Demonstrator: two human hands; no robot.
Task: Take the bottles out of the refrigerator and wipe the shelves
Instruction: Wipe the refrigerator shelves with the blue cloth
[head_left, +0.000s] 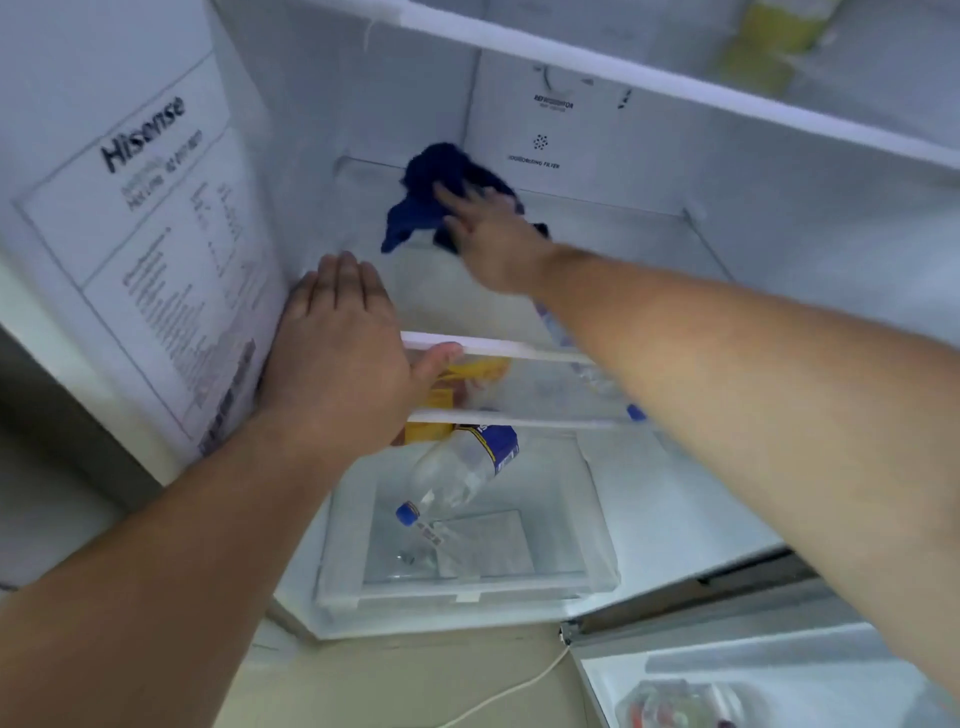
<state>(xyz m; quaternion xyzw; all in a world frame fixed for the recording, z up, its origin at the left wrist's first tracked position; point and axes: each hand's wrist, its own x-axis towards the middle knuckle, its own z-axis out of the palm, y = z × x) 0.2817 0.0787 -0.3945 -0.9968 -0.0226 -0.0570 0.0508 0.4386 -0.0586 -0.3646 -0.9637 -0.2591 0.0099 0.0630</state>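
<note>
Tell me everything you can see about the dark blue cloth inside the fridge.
The dark blue cloth looks like soft fabric, crumpled into a loose bunch with a corner trailing forward-left. It lies on the glass shelf near the back left corner of the compartment. The right hand presses on it with fingers spread; the left hand does not touch it. Motion blur hides finer detail.

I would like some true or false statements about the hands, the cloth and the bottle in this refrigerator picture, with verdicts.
1. The right hand presses a dark blue cloth at the back of the glass shelf. True.
2. The left hand holds a bottle. False: it rests on the shelf's front left corner.
3. A clear plastic bottle with a blue cap lies tilted below the shelf. True.
4. The cloth is yellow. False: it is dark blue.
</note>
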